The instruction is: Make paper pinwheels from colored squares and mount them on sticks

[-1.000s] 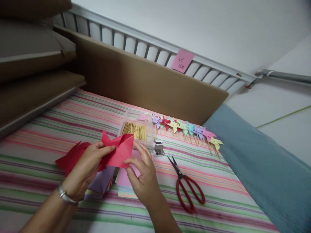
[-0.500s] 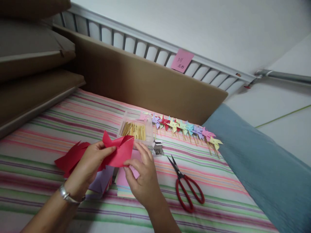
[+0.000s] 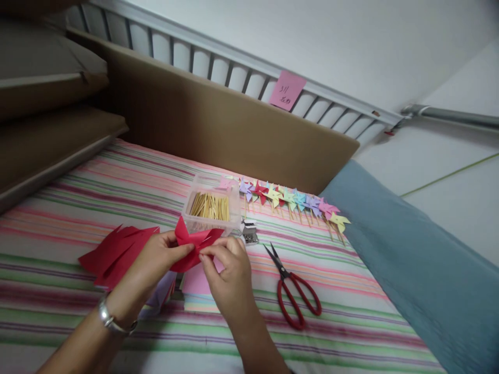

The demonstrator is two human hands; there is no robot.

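Both hands meet over a striped bedsheet (image 3: 351, 317). My left hand (image 3: 150, 267) and my right hand (image 3: 230, 275) pinch the same cut red paper square (image 3: 191, 244), its corners bent toward the middle. Just behind it stands a clear plastic box of wooden sticks (image 3: 209, 208). More cut red paper (image 3: 113, 252) lies to the left. Under my hands lies a stack of coloured paper squares (image 3: 195, 285).
Red-handled scissors (image 3: 292, 288) lie to the right of my hands. A small box of pins (image 3: 249, 234) sits by the stick box. A row of finished paper pinwheels (image 3: 290, 200) runs along a brown cardboard panel (image 3: 218, 124). A blue pillow (image 3: 409, 270) lies at right.
My right hand has folded the paper's corner in toward the centre, so the sheet looks smaller. The view has shifted slightly to the right.
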